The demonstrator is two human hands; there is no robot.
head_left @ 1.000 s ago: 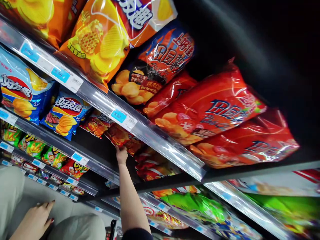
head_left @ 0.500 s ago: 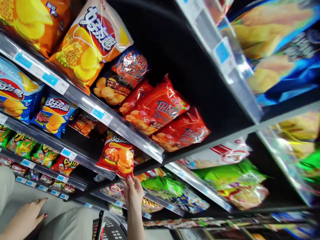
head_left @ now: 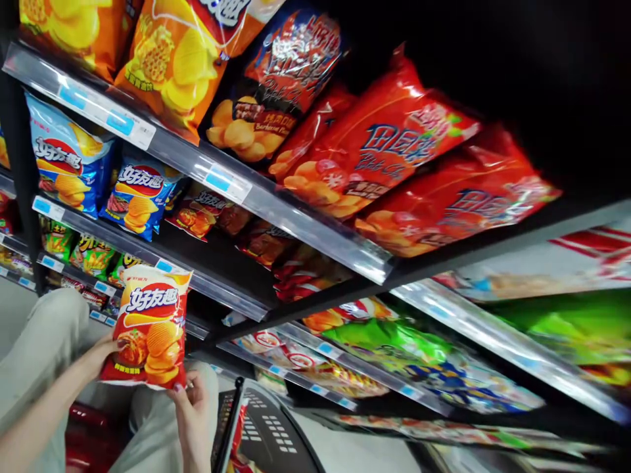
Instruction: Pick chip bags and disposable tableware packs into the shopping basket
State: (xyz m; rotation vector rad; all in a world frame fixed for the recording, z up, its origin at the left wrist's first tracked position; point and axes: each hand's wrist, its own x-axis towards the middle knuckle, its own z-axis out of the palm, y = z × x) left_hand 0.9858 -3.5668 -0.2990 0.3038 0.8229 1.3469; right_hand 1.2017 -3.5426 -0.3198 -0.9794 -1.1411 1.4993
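Observation:
A red bag of potato chips [head_left: 150, 322] with a cream top is held upright in front of my knees, its printed front facing me. My left hand [head_left: 101, 358] grips its left edge, with most of the fingers hidden behind the bag. At the lower right corner my right hand [head_left: 193, 402] pinches the bag, its thumb on the front. Just behind the bag runs a low shelf edge with price tags [head_left: 165, 266].
Shelves hold blue chip bags [head_left: 135, 197], orange ones [head_left: 182, 72] and large red ones [head_left: 374, 148]. Below right of my hands stands a black shopping basket [head_left: 276, 427] with a red package [head_left: 241, 427] inside. Green bags [head_left: 389, 341] lie on the right-hand shelves.
The red chip bag has come off the shelf toward my knees, moving left and down with my right hand. My left hand has risen and taken hold of its left side. The view has shifted.

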